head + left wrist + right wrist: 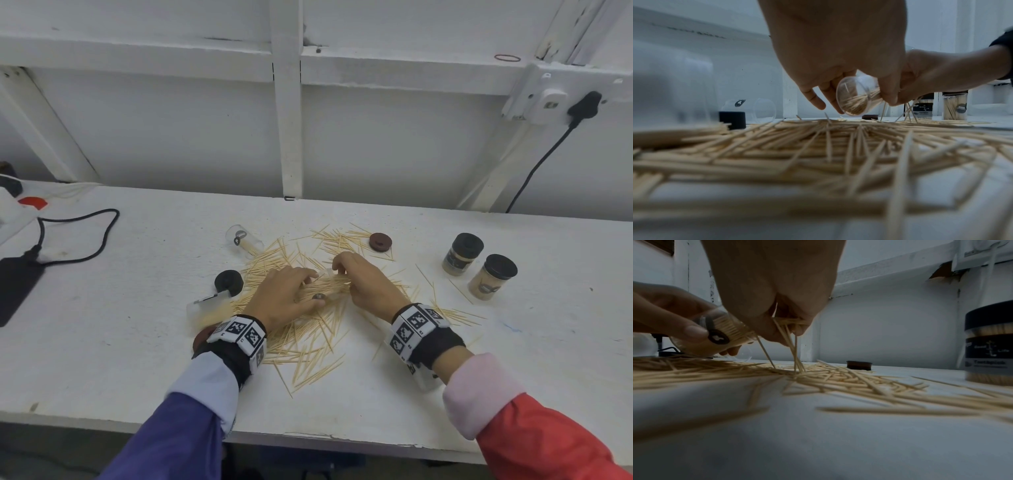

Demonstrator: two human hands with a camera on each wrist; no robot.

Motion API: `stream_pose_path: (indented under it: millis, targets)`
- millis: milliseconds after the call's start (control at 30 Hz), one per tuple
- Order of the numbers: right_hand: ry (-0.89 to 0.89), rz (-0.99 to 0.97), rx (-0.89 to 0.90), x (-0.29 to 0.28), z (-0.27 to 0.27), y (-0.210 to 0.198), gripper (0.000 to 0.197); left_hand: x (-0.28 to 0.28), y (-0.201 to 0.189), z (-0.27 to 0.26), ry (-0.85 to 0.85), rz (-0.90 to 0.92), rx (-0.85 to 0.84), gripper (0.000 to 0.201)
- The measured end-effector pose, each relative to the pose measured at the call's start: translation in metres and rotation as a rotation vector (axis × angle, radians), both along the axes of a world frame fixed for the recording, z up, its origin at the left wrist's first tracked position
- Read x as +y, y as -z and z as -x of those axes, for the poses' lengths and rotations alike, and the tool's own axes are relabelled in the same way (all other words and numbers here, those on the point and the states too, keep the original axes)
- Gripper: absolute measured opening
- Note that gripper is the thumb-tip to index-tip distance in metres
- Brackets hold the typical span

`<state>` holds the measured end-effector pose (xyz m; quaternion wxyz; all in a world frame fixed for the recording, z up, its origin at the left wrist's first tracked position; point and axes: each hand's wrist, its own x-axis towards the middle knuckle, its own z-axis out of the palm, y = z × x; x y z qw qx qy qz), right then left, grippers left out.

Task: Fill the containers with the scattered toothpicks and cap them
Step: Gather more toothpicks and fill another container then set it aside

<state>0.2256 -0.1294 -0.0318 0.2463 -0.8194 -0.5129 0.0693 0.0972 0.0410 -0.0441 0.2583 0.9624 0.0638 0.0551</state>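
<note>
Nearest, loose toothpicks (pixel 308 353) strewn across table (pixel 120 359); further left, two open containers (pixel 245 240) on their sides with caps (pixel 228 281) beside. Centre: left hand (pixel 287 294) gripping tilted clear jar (pixel 856 95), right hand (pixel 368 279) pinching toothpick bundle (pixel 789 324) at its mouth. Mid-fill, seemingly; next: slide bundle in aligned, avoid snagging rim; two capped jars (pixel 479 265) far right.

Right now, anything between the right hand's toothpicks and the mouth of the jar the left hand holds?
Nothing visible. The left hand holds the jar tilted on its side, mouth toward the right hand. The bunch of toothpicks sits right at the mouth; a few strays hang down to the pile instead of entering.
</note>
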Motion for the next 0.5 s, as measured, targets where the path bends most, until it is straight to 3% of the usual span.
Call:
stream_pose_path:
  millis: [333,500]
  targets:
    - [0.027,-0.077,-0.146,-0.0019,-0.0038,0.0061,0.034,-0.0029,-0.0045,0.0015,0.003,0.013,0.018,0.057]
    - [0.137,0.001,-0.196,-0.0032,-0.0027,0.0051,0.023,-0.0021,-0.0041,0.0026,0.02,0.026,0.019,0.082]
